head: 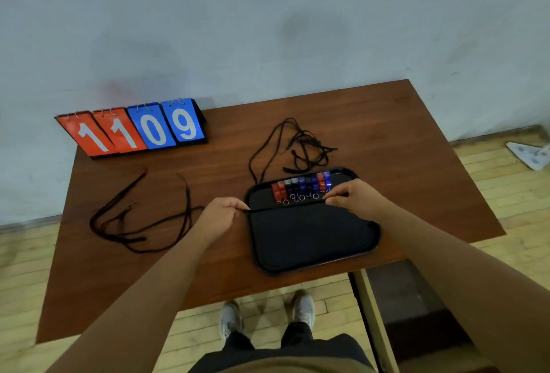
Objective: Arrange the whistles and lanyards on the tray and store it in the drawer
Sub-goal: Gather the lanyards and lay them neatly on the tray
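Head view.

- Brown wooden desk (387,122) set against a pale wall.
- Black tray (312,241) lies flat on the desk's near right part, close to the front edge.
- Whistles (302,186) stand in one row along the tray's far side, touching one another: red at the left, then black and blue, then a red one and a blue one at the right. Small metal rings lie at their near ends.
- Left hand (221,215) is just beside the tray's left rim, fingers curled, pinching one end of a black lanyard (285,208).
- Right hand (354,197) is over the tray's right part, just near the whistle row, fingertips pinching the same lanyard. The cord runs taut between the two hands, across the tray and just in front of the rings.
- Loose cords (300,146), black and tangled, lie on the desk behind the tray.
- Second tangle (143,223) lies on the left part of the desk, well apart from the tray.
- Flip scoreboard (134,128) at the far left corner shows 1 1 in red and 0 9 in blue.
- Drawer (373,313) is pulled out below the desk's near right edge.
- Pale shoes (303,308) on a wooden floor.
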Demonstrator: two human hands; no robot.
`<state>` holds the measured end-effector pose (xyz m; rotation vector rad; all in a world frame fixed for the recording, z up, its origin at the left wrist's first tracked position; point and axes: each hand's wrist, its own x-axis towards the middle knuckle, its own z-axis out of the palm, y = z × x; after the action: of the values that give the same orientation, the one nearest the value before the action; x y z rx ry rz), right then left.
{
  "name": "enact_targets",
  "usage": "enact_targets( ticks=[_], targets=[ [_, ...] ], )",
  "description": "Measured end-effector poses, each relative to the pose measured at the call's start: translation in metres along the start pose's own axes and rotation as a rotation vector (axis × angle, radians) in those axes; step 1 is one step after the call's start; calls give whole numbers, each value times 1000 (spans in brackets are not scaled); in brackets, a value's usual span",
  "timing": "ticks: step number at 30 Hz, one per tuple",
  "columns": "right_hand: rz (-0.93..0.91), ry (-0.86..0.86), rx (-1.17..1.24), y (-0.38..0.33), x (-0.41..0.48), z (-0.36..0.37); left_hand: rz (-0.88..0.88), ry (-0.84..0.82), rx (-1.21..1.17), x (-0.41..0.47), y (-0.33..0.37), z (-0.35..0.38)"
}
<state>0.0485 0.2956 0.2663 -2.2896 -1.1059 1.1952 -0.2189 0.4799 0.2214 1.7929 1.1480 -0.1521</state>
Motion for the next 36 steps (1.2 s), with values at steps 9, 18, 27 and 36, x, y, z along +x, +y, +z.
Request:
enact_targets(
  ticks=[9,18,27,36],
  targets=[
    [-68,-55,-35,38,40,-2,34,21,142,10,1,48],
    [-42,-38,-184,88,67,-13,-112,204,182,29,-14,68],
    [-98,42,-455,127,87,-10,-115,186,233,50,-21,84],
    [-132,248,-454,144,88,2,-1,313,390,62,-39,95]
  ],
)
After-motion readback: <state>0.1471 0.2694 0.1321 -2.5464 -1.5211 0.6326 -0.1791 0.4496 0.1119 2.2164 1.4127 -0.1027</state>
